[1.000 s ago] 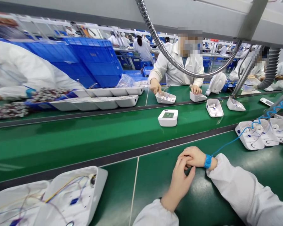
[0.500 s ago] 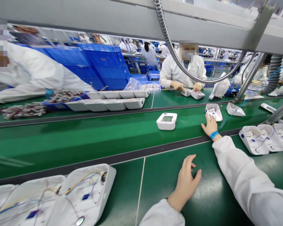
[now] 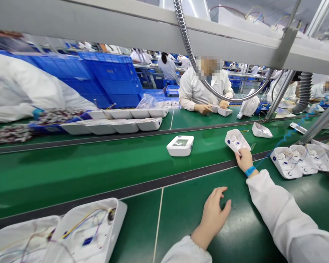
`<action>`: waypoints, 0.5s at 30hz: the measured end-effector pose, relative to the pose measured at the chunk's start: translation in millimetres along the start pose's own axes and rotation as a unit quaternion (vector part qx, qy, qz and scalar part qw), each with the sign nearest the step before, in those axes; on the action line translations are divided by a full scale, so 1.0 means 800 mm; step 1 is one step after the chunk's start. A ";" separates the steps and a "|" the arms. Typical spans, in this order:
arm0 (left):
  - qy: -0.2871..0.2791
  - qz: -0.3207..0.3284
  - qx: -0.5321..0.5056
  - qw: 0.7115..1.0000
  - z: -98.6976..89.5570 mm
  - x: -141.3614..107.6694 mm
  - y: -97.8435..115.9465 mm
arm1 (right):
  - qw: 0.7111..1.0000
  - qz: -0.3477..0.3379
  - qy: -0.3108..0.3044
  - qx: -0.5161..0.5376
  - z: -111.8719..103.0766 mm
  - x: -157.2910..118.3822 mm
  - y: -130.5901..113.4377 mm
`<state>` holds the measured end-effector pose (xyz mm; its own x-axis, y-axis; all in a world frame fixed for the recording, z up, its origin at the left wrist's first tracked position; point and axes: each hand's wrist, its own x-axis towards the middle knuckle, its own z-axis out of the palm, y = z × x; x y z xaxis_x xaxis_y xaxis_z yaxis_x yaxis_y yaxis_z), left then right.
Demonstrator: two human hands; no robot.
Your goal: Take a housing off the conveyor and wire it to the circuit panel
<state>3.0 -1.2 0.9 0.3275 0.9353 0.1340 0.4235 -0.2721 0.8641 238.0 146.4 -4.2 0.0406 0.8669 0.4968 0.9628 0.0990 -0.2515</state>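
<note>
A white shell (image 3: pixel 234 139), with small parts inside, is pinched at its near edge by the right hand (image 3: pixel 244 159) and tilted over the green belt (image 3: pixel 98 160); whether it is fully lifted cannot be told. The left hand (image 3: pixel 213 207) is held loosely spread over the near bench (image 3: pixel 186 223), with nothing gripped. The step in hand is judged to be picking up the shell; a firm pinch, open side kept upward, seems called for. Farther left on the belt, a screened box (image 3: pixel 180 146) is seen.
</note>
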 end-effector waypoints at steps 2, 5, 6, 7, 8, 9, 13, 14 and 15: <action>0.002 0.006 0.000 1.000 0.000 0.000 0.000 | 0.999 -0.029 0.023 0.015 -0.025 -0.049 -0.004; 0.009 0.013 -0.005 1.000 0.000 0.000 0.001 | 0.997 -0.057 0.047 0.031 -0.067 -0.127 0.004; 0.010 0.013 -0.006 1.000 0.001 -0.001 0.002 | 0.996 -0.065 0.058 0.035 -0.080 -0.150 0.011; 0.009 0.013 -0.006 1.000 0.001 -0.001 0.002 | 0.994 -0.072 0.073 0.038 -0.091 -0.169 0.018; 0.008 0.013 -0.004 1.000 0.001 -0.001 0.002 | 0.993 -0.075 0.083 0.035 -0.100 -0.185 0.027; 0.006 0.013 -0.002 1.000 0.001 -0.001 0.001 | 0.993 -0.073 0.087 0.030 -0.107 -0.197 0.035; 0.008 0.021 0.013 1.000 -0.001 0.001 0.000 | 0.998 -0.031 0.057 -0.004 -0.116 -0.217 0.058; 0.009 0.025 0.016 1.000 -0.001 0.001 0.000 | 0.998 -0.017 0.057 -0.013 -0.115 -0.216 0.060; 0.009 0.029 0.019 0.999 -0.002 0.001 0.000 | 0.998 -0.002 0.065 -0.020 -0.115 -0.215 0.059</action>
<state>1.9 0.4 1.6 0.3377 0.9216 0.1915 0.4359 -0.3334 0.8359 301.0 -43.3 -25.0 0.0676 0.7958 0.6018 0.9730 0.0809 -0.2162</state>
